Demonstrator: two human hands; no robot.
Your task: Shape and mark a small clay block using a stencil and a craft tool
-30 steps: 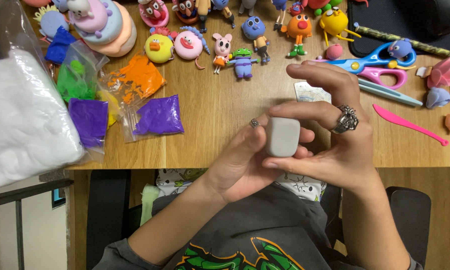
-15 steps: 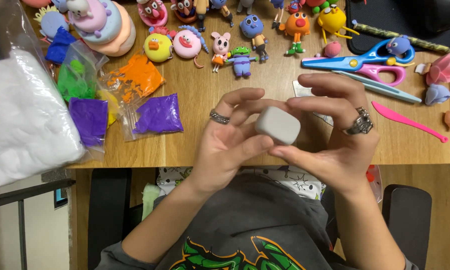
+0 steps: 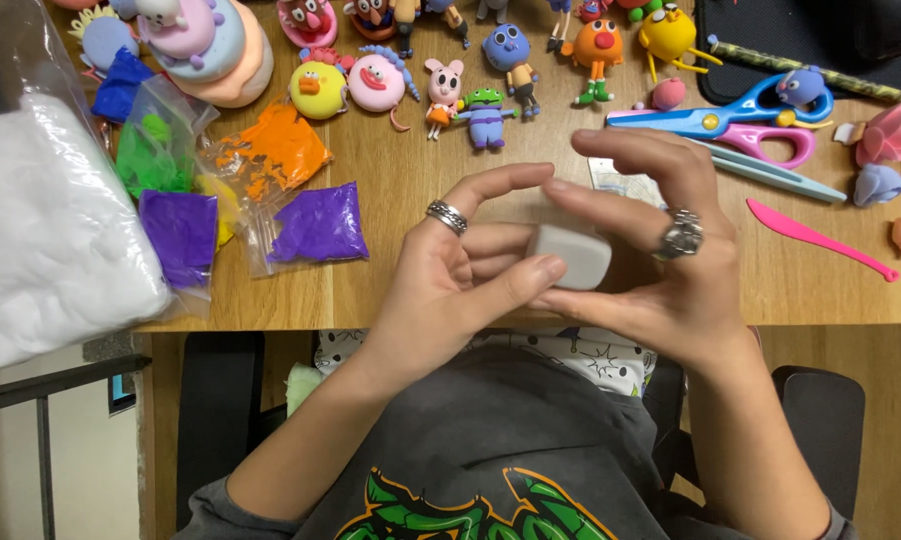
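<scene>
Table (image 3: 411, 200): wooden, with clay bags at left and figures along the back.
Hands: left hand (image 3: 451, 275) and right hand (image 3: 661, 250) meet above the near edge.
Block (image 3: 569, 256): white, between both palms, long axis left-right, left thumb pressing its front.
Fingers: both sets curled narrow around it.

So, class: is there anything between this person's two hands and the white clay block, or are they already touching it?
Nothing visible stands between them. The left hand and right hand both touch the white clay block directly: the left thumb presses its front and the right fingers wrap its far side, above the wooden table edge.
</scene>
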